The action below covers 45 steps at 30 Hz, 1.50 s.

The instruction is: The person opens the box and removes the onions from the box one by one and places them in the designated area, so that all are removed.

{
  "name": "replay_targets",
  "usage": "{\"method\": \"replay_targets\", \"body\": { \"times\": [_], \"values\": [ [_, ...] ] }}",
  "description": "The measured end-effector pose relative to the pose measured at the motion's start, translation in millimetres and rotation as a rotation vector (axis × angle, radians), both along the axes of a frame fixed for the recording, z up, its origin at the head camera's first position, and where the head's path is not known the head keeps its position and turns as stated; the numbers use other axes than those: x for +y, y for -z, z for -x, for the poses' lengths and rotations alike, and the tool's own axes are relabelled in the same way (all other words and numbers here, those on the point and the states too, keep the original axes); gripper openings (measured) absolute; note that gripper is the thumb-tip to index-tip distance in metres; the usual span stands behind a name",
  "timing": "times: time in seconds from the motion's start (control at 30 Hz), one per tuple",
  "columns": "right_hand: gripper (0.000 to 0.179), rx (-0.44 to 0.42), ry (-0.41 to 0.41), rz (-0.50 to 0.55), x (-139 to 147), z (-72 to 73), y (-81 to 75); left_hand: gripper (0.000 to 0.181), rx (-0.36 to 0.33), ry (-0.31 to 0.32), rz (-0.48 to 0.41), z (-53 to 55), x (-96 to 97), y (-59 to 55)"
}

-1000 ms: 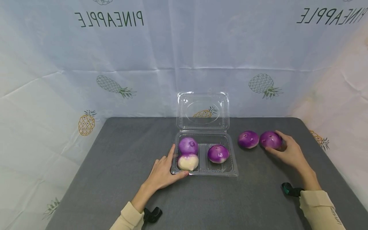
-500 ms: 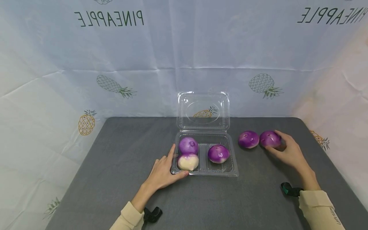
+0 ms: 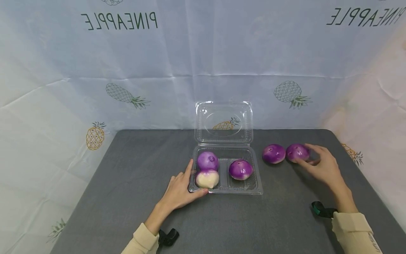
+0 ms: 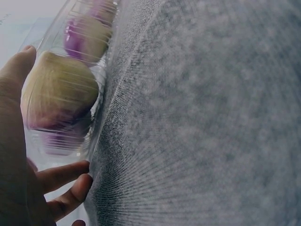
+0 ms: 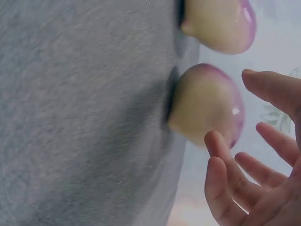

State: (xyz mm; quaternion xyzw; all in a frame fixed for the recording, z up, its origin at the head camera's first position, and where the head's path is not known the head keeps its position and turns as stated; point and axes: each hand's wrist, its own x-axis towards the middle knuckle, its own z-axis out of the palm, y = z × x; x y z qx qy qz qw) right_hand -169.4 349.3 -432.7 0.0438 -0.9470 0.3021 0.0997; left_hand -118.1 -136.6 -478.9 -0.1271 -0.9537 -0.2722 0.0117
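My left hand (image 3: 180, 192) rests at the front left corner of a clear plastic clamshell container (image 3: 223, 180), thumb on its front edge and index finger along its left side. Two turnips, one purple side up (image 3: 207, 161) and one pale side up (image 3: 207, 179), sit in its left compartment. A purple-topped turnip (image 3: 241, 170) sits in the right one. On the table to the right, two more turnips lie side by side, the left one (image 3: 274, 153) and the right one (image 3: 297, 152). Beside the latter, my right hand (image 5: 254, 169) has its fingers spread, holding nothing.
The container's clear lid (image 3: 223, 121) stands raised at the back, before a pineapple-print cloth (image 3: 171, 53). A dark grey table (image 3: 241, 222) lies under everything. Black wrist mounts (image 3: 168, 237) sit on both wrists.
My right hand has loosened from the right turnip and drawn slightly back to the right. That turnip has shifted slightly left, against its neighbour. The left hand and container stay put.
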Motion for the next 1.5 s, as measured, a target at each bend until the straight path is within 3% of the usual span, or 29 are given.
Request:
{"method": "replay_targets", "body": {
  "times": [0.4,0.67,1.03,1.5],
  "values": [
    [0.068,0.048,-0.03,0.085,-38,-10.5,-27.6,0.119,-0.004,0.001,-0.002,0.3,-0.1,0.4],
    [0.067,0.078,-0.122,0.164,-67,-17.3,-34.5,0.119,-0.002,0.004,-0.004,0.2,-0.3,-0.3],
    [0.065,0.048,-0.252,0.184,-109,-20.6,-24.9,0.119,0.003,0.005,-0.003,0.9,-0.7,1.2],
    [0.067,0.021,-0.394,0.19,-140,-18.9,-8.3,0.119,0.008,0.008,-0.002,0.3,-0.5,1.6]
  ]
}}
